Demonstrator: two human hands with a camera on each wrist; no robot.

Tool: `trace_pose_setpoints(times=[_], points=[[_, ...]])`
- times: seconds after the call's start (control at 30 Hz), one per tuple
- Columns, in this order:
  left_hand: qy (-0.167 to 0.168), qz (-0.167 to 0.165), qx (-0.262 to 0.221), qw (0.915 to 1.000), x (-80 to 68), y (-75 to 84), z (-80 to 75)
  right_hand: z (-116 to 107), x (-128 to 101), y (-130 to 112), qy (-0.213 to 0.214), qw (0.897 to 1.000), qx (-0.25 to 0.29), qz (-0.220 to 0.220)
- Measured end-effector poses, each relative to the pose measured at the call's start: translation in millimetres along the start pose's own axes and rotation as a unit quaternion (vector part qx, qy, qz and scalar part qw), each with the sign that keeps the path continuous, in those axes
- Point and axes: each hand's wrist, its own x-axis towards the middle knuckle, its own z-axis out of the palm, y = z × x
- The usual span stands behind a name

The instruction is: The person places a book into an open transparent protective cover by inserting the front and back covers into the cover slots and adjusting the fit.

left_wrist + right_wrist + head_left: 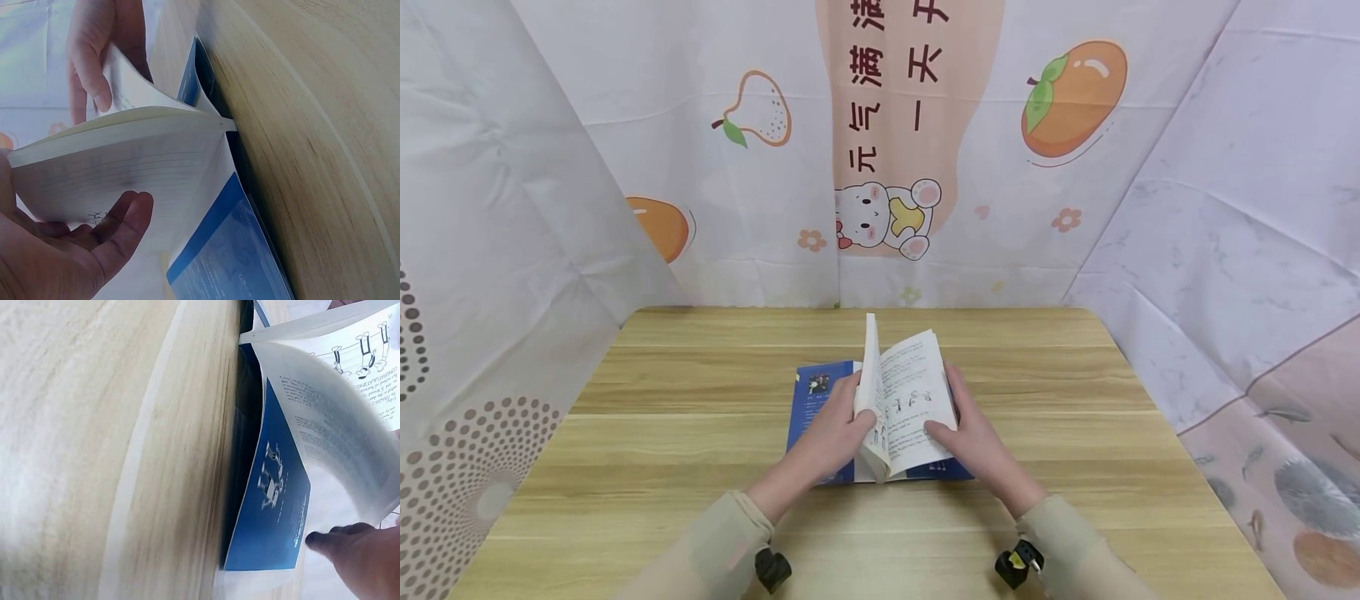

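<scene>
An open book [916, 400] with a blue cover lies on the table, its printed pages showing small line drawings. My left hand [838, 429] grips a thick block of pages [119, 162] that stands nearly upright from the spine, thumb on the inner face and fingers behind. On the other side, my right hand [973, 429] holds the right-hand pages at their outer edge, thumb on top. These pages curve up off the blue cover flap [272, 494] in the right wrist view. The left cover flap [811, 408] lies spread out beside my left hand.
The wood-grain table [685, 450] extends around the book. Behind it hangs a white curtain [760, 200] printed with fruit, characters and a cartoon bear. More patterned cloth [1247, 208] hangs at the sides. Small black devices [772, 570] are at both wrists.
</scene>
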Motion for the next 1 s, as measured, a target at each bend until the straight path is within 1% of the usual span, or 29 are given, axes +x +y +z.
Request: trace_pose_setpoints(times=[0.1, 0.17, 0.3, 0.5, 0.6, 0.8, 1.0], points=[[-0.004, 0.001, -0.010, 0.9999, -0.4, -1.7, -0.9, -0.9, -0.7, 0.7, -0.010, 0.999, 0.041, 0.009], [-0.007, -0.003, -0.017, 0.9998, -0.6, -2.3, -1.4, -1.8, -0.8, 2.0, -0.018, 0.999, 0.050, 0.006], [-0.008, -0.004, -0.022, 0.9997, -0.8, -3.4, -2.4, -4.4, -0.2, 6.3, -0.026, 0.999, 0.022, -0.018], [-0.006, 0.000, -0.030, 0.9995, -0.9, -5.2, -4.0, -8.3, -1.2, 11.3, -0.035, 0.999, -0.002, -0.033], [-0.010, 0.001, -0.041, 0.9991, -0.4, -6.5, -4.5, -9.7, -1.0, 13.4, -0.043, 0.998, -0.014, -0.039], [-0.008, 0.012, -0.053, 0.9985, 0.7, -10.7, -5.6, -11.6, -0.2, 17.5, -0.047, 0.998, -0.036, -0.032], [-0.011, 0.006, -0.070, 0.9974, -0.6, -15.0, -7.1, -12.1, 0.6, 18.9, -0.053, 0.997, -0.048, -0.024]])
